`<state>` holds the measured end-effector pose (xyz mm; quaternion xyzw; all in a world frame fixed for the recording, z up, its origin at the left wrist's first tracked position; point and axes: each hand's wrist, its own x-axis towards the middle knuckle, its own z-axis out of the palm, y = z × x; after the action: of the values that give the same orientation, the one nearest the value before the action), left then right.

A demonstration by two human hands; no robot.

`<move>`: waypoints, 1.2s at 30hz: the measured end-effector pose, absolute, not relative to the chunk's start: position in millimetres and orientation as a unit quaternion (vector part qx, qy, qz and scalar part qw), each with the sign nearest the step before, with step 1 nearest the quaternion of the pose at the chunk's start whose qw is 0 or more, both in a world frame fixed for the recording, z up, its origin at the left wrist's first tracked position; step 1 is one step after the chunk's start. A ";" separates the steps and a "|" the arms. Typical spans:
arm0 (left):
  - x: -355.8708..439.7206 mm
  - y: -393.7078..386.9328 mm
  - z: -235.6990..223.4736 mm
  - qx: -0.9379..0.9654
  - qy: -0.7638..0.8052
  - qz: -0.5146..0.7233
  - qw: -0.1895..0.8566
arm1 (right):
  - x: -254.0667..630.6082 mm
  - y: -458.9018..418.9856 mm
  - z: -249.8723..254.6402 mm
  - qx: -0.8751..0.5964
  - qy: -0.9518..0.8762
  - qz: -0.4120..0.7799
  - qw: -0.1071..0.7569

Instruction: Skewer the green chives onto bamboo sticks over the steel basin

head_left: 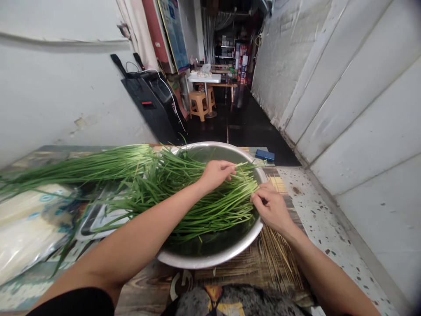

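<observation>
A loose heap of green garlic chives (210,206) lies in a large metal basin (210,263), their pale cut ends pointing right and leafy tips hanging over the left rim. My left hand (217,174) reaches over the heap, thumb and fingers pinched on a few chive stems near their pale ends. At the basin's right rim, my right hand (271,205) is closed with curled fingers against the stem ends. What sits between those fingertips is partly hidden, but chive ends run into them.
Another bundle of chives (88,164) lies left of the basin, above a plastic-wrapped white package (36,224) and a pale tray (88,224). Thin bamboo skewers (281,259) lie at right. A blue box (265,155) sits beyond the rim. A white wall (371,131) stands at right.
</observation>
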<state>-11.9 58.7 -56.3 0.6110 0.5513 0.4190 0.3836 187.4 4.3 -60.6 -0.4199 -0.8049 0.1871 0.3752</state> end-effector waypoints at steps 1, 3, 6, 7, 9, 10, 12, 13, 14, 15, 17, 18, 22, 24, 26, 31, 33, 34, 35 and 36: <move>-11.7 58.6 -56.1 0.612 0.551 0.419 0.382 | 187.6 4.3 -60.8 -0.422 -0.805 0.186 0.375; -12.0 59.0 -56.1 0.617 0.551 0.417 0.377 | 188.0 4.1 -61.2 -0.424 -0.805 0.184 0.372; -12.9 59.9 -56.3 0.629 0.547 0.414 0.366 | 188.2 4.0 -61.4 -0.426 -0.806 0.187 0.367; -13.1 60.0 -56.3 0.631 0.546 0.413 0.364 | 188.1 4.1 -61.3 -0.426 -0.806 0.188 0.366; -13.3 59.7 -55.7 0.634 0.545 0.409 0.365 | 188.1 4.3 -61.3 -0.426 -0.805 0.189 0.366; -13.2 59.4 -55.4 0.634 0.545 0.407 0.367 | 188.0 4.4 -61.3 -0.427 -0.805 0.188 0.365; -12.9 58.9 -54.9 0.634 0.545 0.403 0.373 | 188.1 4.4 -61.2 -0.430 -0.806 0.188 0.361; -12.7 58.7 -54.9 0.633 0.545 0.403 0.376 | 188.1 4.3 -61.1 -0.432 -0.806 0.188 0.359; -12.6 58.7 -55.2 0.630 0.545 0.404 0.378 | 188.1 4.2 -60.9 -0.433 -0.806 0.188 0.358; -12.4 58.7 -55.7 0.626 0.546 0.407 0.379 | 188.1 4.1 -60.7 -0.433 -0.806 0.188 0.357; -12.2 59.1 -57.1 0.620 0.547 0.413 0.381 | 187.8 3.9 -60.3 -0.433 -0.805 0.187 0.359; -12.0 59.3 -57.8 0.619 0.547 0.415 0.382 | 187.7 3.9 -60.3 -0.432 -0.805 0.187 0.360; -11.7 59.5 -58.6 0.610 0.555 0.411 0.387 | 187.9 4.0 -61.7 -0.433 -0.805 0.186 0.360; -11.7 59.3 -58.4 0.602 0.561 0.413 0.391 | 188.4 4.3 -62.9 -0.435 -0.805 0.186 0.358; -11.8 59.2 -58.3 0.600 0.556 0.417 0.396 | 189.0 4.7 -63.9 -0.435 -0.805 0.186 0.357; -11.8 59.0 -59.4 0.608 0.540 0.419 0.404 | 189.2 5.6 -64.5 -0.436 -0.804 0.185 0.359; -11.8 59.0 -59.4 0.607 0.542 0.420 0.402 | 188.9 5.5 -64.1 -0.434 -0.805 0.184 0.361; -11.8 59.0 -59.4 0.606 0.543 0.419 0.402 | 188.8 5.4 -63.9 -0.433 -0.805 0.183 0.361; -11.7 58.9 -59.2 0.606 0.542 0.418 0.404 | 188.7 5.3 -63.7 -0.434 -0.805 0.182 0.361; -11.7 59.0 -59.1 0.606 0.542 0.418 0.406 | 188.6 5.1 -63.4 -0.434 -0.805 0.183 0.360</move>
<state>-11.7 59.0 -59.1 0.6056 0.5423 0.4177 0.4059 188.6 5.1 -63.4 -0.4343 -0.8053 0.1827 0.3598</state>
